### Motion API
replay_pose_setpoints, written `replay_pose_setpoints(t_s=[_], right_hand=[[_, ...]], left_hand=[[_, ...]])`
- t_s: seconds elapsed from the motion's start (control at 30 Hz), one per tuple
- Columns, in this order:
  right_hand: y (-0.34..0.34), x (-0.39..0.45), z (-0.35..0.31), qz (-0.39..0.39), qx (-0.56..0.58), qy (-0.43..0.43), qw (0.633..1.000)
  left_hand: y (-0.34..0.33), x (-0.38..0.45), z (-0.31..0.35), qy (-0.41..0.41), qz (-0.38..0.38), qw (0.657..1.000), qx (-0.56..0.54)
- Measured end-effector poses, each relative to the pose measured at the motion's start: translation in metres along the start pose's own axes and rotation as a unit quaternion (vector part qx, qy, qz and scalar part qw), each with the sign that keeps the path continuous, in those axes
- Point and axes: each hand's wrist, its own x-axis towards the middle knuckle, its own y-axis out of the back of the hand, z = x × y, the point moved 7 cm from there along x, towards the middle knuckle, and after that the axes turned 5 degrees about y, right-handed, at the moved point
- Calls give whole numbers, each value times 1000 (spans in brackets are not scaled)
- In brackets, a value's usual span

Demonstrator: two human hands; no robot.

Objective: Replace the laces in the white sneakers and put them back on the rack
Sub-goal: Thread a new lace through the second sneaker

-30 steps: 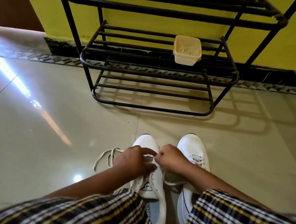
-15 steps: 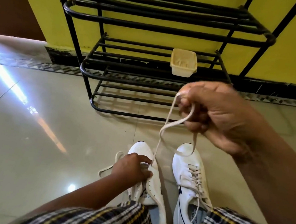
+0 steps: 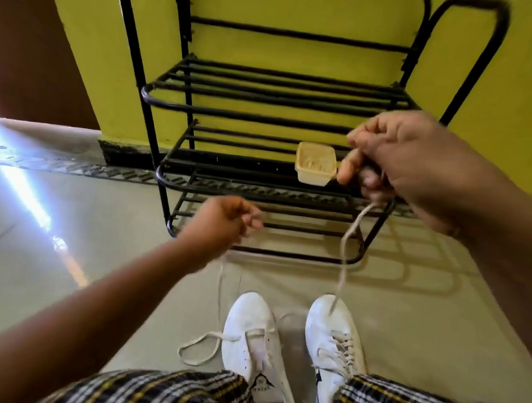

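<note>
My right hand point(image 3: 403, 163) is raised, its fingers point(image 3: 346, 172) curled round one end of the lace point(image 3: 345, 262), which hangs limp to the sneakers point(image 3: 250, 337) on the floor point(image 3: 53, 277) before the rack point(image 3: 260, 181). My left hand point(image 3: 223, 221) seems to pinch the other, thinner strand, though blur hides the grip. The lace looks light, soft and floppy, so I judge it best held near its tip. A small tub point(image 3: 316, 164) sits on the rack's middle shelf; its contents are unclear.
</note>
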Motion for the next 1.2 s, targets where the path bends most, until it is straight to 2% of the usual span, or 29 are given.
replay_pose_setpoints(t_s=[0.13,0.3,0.43,0.67,0.9,1.07,1.13,1.2], right_hand=[[31,17,-61,84,51,100,990],[59,30,-116,169,67,138,974],[65,26,-155,174,89,156,968],[71,19,-200,133,88,171,972],[76,9,-203,118,71,188,972],[57,13,-143,54,84,82,992],[44,15,-104,24,19,55,998],[21,14,-44,-6,-90,27,996]], left_hand=[[42,-12,115,-104,58,989,-92],[65,-46,215,-181,87,971,-130],[69,-73,266,-203,89,966,-136],[74,-99,319,-251,81,953,-147],[73,-109,328,-263,76,947,-168],[63,-90,262,-174,58,968,-172],[63,-78,220,-154,70,979,-112],[55,-64,163,-156,84,983,52]])
